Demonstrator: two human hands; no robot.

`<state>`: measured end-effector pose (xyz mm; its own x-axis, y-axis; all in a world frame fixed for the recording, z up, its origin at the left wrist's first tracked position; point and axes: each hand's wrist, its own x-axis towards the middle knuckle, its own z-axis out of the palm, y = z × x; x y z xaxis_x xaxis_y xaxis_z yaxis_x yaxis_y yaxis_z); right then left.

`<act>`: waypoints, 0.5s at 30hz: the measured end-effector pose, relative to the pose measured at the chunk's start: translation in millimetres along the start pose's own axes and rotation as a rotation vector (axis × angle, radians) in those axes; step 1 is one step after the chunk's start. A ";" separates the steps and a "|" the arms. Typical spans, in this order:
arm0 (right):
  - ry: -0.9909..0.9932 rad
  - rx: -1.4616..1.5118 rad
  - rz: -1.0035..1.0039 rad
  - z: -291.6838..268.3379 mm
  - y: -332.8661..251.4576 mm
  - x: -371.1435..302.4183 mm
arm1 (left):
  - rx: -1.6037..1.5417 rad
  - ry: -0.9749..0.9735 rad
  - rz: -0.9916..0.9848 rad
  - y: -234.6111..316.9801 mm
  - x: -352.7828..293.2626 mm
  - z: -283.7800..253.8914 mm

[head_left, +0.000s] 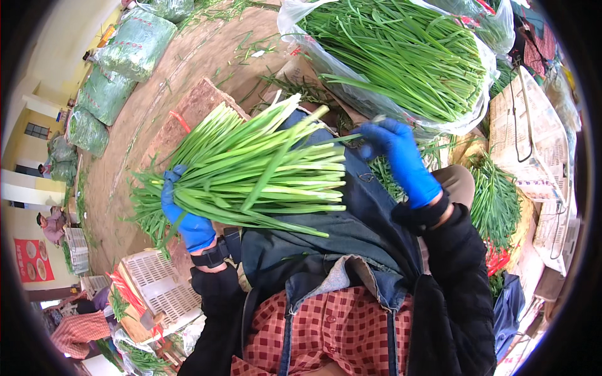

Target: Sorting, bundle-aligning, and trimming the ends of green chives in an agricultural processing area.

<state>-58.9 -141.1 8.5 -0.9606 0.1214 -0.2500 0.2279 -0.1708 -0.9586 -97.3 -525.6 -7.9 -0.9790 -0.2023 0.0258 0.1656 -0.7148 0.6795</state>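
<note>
A thick bunch of garlic chives (269, 169) lies across my lap, pale stem ends toward the right. My left hand (182, 207), in a blue glove, is closed around its leafy left part. My right hand (401, 160), also blue-gloved, is held just right of the stem ends. Its fingers are curled and slightly blurred, and a single green leaf runs from the bunch to its fingertips. Beneath the bunch, a dark apron (295, 244) covers my legs.
An open clear bag (483, 94) full of chives stands ahead on the right. More loose chives (495, 200) lie by my right knee. White plastic crates (160, 285) (530, 135) stand on both sides. Wrapped green bales (135, 44) line the far left; several people are in the background.
</note>
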 end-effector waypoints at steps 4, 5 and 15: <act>0.099 -1.786 -0.243 -75.6 30.9 11.9 | 0.038 -0.008 -0.045 10.6 5.4 -17.7; 0.102 -1.633 -0.568 -66.4 24.3 0.6 | 0.028 -0.009 -0.059 11.9 7.6 -24.4; -0.272 0.345 0.025 54.2 29.5 -24.6 | 0.029 -0.088 -0.010 -3.6 2.5 10.1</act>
<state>-37.2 -202.1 -6.1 -0.9730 -0.1411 -0.1828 0.2292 -0.4926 -0.8396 -101.6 -516.7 -2.9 -0.9875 -0.1342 0.0825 0.1532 -0.6966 0.7009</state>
